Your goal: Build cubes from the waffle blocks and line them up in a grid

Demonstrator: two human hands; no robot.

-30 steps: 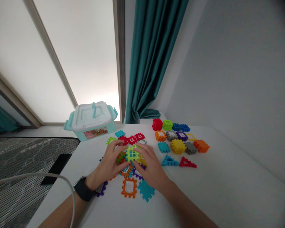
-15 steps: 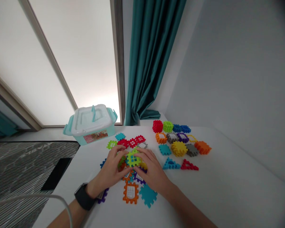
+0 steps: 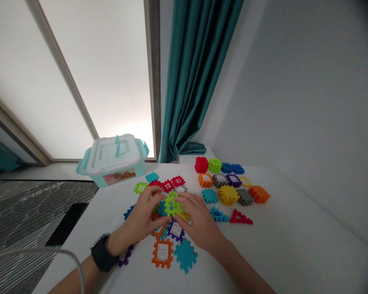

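Observation:
A lime-green window-pattern building block (image 3: 171,206) with notched edges is raised over a pile of mixed blocks. My right hand (image 3: 199,218) grips it from the right, fingers on top and thumb below. At its left edge, the curled fingers and thumb of my left hand (image 3: 147,214) also close on it. Under and between my hands lie teal, orange and yellow pieces, partly hidden. Nearest me on the table are an orange window block (image 3: 162,252), a purple window block (image 3: 176,230) and a teal notched block (image 3: 185,255).
A lidded mint box (image 3: 124,173) stands at the back left. Sorted stacks lie to the right, among them yellow blocks (image 3: 228,195), orange blocks (image 3: 259,194) and a red triangle (image 3: 241,217). Red window blocks (image 3: 168,185) lie behind my hands. A pale cable (image 3: 49,250) crosses the lower left.
The green block has turned slightly between my hands, with more teal showing at its left. The whole view has shifted a little; the blocks on the table keep their arrangement.

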